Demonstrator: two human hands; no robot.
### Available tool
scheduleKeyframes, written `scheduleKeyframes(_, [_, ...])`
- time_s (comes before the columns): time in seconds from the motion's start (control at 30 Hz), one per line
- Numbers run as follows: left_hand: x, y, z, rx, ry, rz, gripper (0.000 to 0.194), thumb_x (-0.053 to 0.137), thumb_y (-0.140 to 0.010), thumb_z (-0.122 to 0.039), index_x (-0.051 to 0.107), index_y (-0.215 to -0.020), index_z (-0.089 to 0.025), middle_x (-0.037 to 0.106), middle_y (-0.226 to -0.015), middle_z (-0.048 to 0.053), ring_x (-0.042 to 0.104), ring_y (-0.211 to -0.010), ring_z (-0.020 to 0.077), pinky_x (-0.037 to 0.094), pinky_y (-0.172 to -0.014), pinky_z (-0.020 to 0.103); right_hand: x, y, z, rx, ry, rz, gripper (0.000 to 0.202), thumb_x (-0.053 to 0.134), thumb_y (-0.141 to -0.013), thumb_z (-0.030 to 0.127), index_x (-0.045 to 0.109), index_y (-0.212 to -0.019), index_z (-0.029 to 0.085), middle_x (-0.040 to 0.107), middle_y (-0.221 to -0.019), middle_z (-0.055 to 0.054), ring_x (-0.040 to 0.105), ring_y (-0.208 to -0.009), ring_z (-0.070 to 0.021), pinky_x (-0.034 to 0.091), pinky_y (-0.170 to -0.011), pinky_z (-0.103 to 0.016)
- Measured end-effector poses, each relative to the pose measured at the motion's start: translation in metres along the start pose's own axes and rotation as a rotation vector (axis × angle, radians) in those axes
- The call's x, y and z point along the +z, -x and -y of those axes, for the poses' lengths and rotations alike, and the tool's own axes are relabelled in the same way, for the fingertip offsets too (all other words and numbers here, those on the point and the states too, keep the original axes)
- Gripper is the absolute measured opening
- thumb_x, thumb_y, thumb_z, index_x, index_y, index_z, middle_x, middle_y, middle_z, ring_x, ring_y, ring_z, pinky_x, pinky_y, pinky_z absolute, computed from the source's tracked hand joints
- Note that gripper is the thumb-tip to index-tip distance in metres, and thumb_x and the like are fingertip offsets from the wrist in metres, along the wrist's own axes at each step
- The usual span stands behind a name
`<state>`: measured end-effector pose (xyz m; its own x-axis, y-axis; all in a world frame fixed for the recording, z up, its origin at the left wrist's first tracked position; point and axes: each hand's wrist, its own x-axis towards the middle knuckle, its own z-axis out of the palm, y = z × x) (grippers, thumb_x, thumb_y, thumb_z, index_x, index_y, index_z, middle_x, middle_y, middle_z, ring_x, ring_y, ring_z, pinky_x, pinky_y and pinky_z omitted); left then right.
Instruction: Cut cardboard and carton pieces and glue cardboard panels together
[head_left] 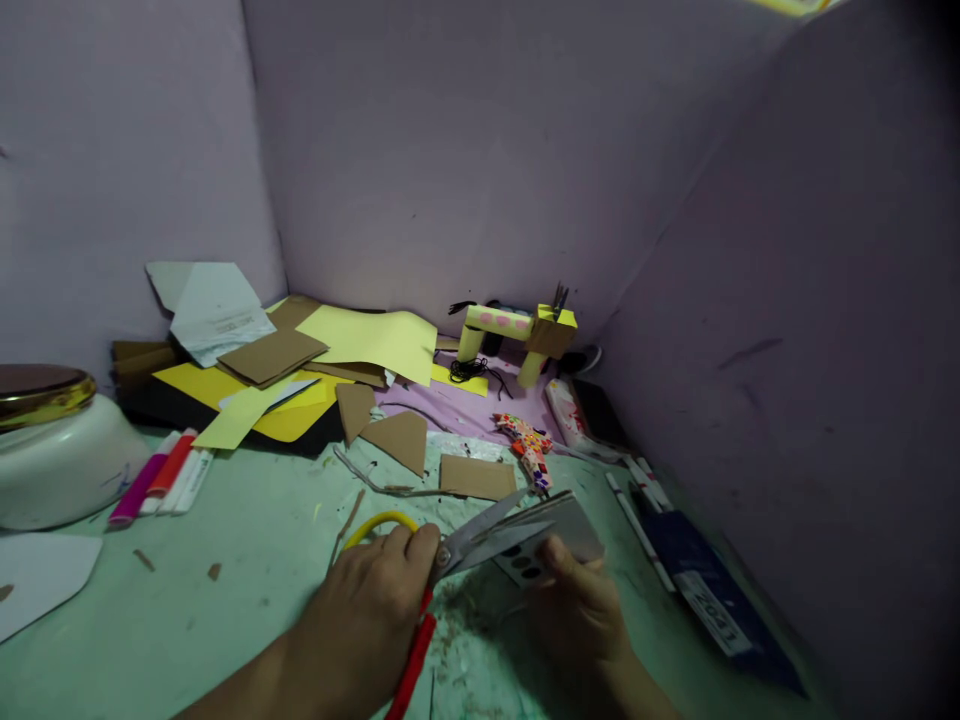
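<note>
My left hand (367,610) is closed around a pair of scissors (480,535) with a yellow loop and a red loop. The blades are parted and reach toward the right, with a layered piece of cardboard (577,525) between or beside them; I cannot tell how far it sits in. That piece is pale grey with dark dots on its lower face. My right hand (577,605) pinches it from below, thumb on the near side. A flat brown cardboard rectangle (477,477) lies just beyond the blades, close to a colourful patterned paper shape (529,445).
A yellow and brown cardboard animal figure (517,330) stands at the back. Yellow paper (375,335) and cardboard pieces (397,440) are piled left of it. Markers (169,475) lie by a white rounded container (60,460). On the right lies a dark blue packet (720,590) beside pens (637,530).
</note>
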<state>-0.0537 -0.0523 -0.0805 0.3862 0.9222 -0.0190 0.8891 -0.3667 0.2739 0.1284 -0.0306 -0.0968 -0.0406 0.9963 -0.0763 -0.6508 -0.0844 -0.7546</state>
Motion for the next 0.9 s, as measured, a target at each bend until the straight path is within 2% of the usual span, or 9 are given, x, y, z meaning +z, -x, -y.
scheduleKeyframes(0.17, [0.0,-0.006,-0.01,-0.069,-0.061,0.009,0.055,0.03,-0.075,0.005,0.043,-0.125,-0.011,0.06,-0.103,0.016,0.06,-0.09,0.0275,0.05,-0.075,0.044,-0.007,-0.003,-0.004,-0.085,0.084,0.042,0.022,0.08,-0.059,0.03,0.074,-0.077,0.02,0.074,-0.071,-0.006,0.068,-0.073,-0.0284,0.052,-0.076,-0.045])
scheduleKeyframes(0.33, [-0.005,-0.008,-0.019,-0.125,-0.13,0.025,0.053,0.03,-0.075,0.004,0.045,-0.123,-0.011,0.06,-0.102,0.016,0.059,-0.088,0.0272,0.051,-0.072,0.044,-0.016,-0.004,-0.008,-0.112,0.133,0.039,0.016,0.08,-0.058,0.03,0.073,-0.069,0.021,0.07,-0.062,-0.002,0.063,-0.058,-0.0215,0.05,-0.069,-0.039])
scheduleKeyframes(0.43, [-0.007,-0.005,-0.016,-0.079,-0.133,-0.003,0.052,0.029,-0.075,0.005,0.045,-0.122,-0.013,0.06,-0.1,0.013,0.058,-0.086,0.0245,0.05,-0.073,0.041,-0.018,-0.004,-0.008,-0.102,0.136,0.038,0.015,0.08,-0.059,0.028,0.072,-0.07,0.022,0.071,-0.063,-0.002,0.063,-0.059,-0.0216,0.051,-0.068,-0.038])
scheduleKeyframes(0.6, [-0.011,0.0,-0.011,-0.002,-0.124,0.005,0.052,0.031,-0.072,0.006,0.047,-0.118,-0.013,0.058,-0.098,0.012,0.056,-0.087,0.026,0.049,-0.074,0.043,-0.015,-0.004,-0.006,-0.073,0.147,0.108,0.015,0.077,-0.062,0.03,0.073,-0.072,0.02,0.073,-0.066,-0.006,0.068,-0.071,-0.0281,0.052,-0.073,-0.043])
scheduleKeyframes(0.9, [-0.007,-0.006,-0.012,-0.01,-0.04,0.011,0.048,0.027,-0.072,0.008,0.049,-0.11,-0.012,0.058,-0.096,0.013,0.058,-0.087,0.0288,0.049,-0.072,0.046,-0.003,0.003,-0.004,-0.025,0.045,0.03,0.029,0.079,-0.06,0.027,0.073,-0.088,0.022,0.075,-0.078,-0.008,0.068,-0.082,-0.0303,0.052,-0.078,-0.045])
